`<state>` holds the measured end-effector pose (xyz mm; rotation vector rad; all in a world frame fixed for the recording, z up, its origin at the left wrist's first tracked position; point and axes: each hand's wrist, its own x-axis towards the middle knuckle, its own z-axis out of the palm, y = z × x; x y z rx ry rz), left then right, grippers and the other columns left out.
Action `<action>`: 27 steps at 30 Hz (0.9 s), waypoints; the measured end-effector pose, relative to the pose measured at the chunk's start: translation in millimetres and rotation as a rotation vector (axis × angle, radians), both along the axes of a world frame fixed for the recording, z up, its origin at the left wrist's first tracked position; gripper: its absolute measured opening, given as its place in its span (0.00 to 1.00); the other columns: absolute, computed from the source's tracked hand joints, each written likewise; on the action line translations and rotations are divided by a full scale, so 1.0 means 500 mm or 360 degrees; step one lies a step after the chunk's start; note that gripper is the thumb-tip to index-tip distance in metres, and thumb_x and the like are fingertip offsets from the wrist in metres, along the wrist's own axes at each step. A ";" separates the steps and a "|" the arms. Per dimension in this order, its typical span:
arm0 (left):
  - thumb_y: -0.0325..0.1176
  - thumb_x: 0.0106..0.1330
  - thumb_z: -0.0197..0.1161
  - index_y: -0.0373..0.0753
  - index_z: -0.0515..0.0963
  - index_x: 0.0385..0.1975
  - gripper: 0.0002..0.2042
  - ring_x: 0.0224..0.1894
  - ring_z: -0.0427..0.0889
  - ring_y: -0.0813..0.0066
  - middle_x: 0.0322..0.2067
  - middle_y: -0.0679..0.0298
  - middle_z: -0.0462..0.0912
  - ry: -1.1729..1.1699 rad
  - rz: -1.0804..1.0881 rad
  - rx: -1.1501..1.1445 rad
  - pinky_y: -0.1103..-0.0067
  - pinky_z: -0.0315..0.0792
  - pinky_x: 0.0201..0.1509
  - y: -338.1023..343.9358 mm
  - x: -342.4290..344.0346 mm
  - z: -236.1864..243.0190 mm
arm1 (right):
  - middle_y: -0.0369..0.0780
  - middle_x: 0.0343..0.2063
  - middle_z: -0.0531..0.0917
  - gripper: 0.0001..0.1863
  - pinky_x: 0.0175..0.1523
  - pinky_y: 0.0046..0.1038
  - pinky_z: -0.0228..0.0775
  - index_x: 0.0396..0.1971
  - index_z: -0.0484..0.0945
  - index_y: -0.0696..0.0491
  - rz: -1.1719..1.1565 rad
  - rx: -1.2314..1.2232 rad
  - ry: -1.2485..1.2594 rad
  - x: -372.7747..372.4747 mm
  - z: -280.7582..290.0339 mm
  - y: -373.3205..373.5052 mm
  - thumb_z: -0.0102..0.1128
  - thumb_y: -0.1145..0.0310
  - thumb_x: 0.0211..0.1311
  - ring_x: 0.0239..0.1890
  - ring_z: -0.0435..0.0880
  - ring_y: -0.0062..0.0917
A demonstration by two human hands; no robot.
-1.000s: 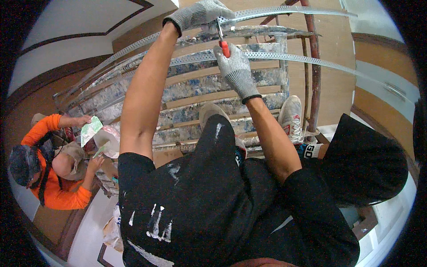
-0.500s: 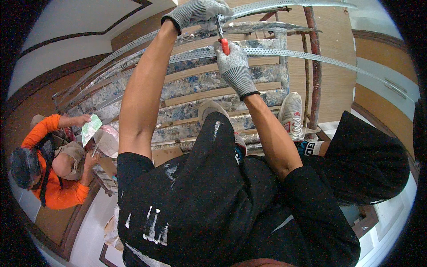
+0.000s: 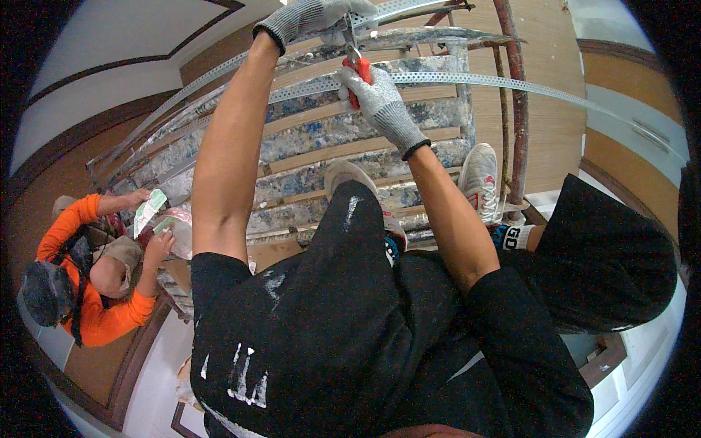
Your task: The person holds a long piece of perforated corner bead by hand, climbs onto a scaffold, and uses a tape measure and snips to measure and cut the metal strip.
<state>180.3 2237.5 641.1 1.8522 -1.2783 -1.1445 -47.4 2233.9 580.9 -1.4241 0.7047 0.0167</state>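
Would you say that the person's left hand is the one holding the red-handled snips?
No, the red-handled snips are in the person's gloved right hand.

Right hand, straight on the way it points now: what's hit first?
Likely the upper perforated strip, close by the left hand, with the red-handled snips in the right hand leading; depth there is unclear.

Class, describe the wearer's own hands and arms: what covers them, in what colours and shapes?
The left hand and right hand wear matching grey knitted gloves. Each glove has a long, ribbed grey cuff edged with a narrow black band. The forearms are bare up to plain black fabric sleeves ending near the elbows.
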 end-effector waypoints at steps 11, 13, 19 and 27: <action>0.41 0.69 0.61 0.33 0.87 0.34 0.16 0.21 0.71 0.79 0.19 0.69 0.79 0.0025 0.0031 0.0130 0.74 0.68 0.27 -0.004 -0.018 0.025 | 0.53 0.29 0.84 0.29 0.42 0.47 0.73 0.32 0.81 0.57 0.0027 -0.0773 0.0349 0.003 0.038 -0.006 0.52 0.42 0.70 0.37 0.84 0.50; 0.42 0.69 0.61 0.34 0.87 0.33 0.16 0.20 0.70 0.80 0.18 0.71 0.77 0.0044 0.0092 0.0266 0.74 0.67 0.25 -0.001 -0.024 0.038 | 0.51 0.26 0.83 0.30 0.40 0.46 0.72 0.30 0.80 0.57 -0.0014 -0.0738 0.0327 0.001 0.030 -0.004 0.52 0.41 0.70 0.33 0.84 0.47; 0.40 0.67 0.61 0.35 0.88 0.31 0.15 0.19 0.68 0.81 0.17 0.71 0.76 0.0056 0.0070 0.0274 0.75 0.65 0.23 -0.001 -0.027 0.044 | 0.44 0.15 0.76 0.31 0.33 0.40 0.70 0.28 0.77 0.58 -0.0096 -0.0016 0.0148 -0.004 0.000 -0.002 0.55 0.40 0.68 0.23 0.78 0.36; 0.39 0.67 0.62 0.33 0.88 0.34 0.14 0.22 0.70 0.80 0.18 0.69 0.78 0.0030 0.0045 0.0160 0.75 0.68 0.27 -0.001 -0.017 0.023 | 0.51 0.26 0.83 0.29 0.40 0.46 0.72 0.33 0.79 0.58 0.0021 -0.0412 0.0195 0.006 -0.014 -0.001 0.53 0.43 0.68 0.34 0.83 0.48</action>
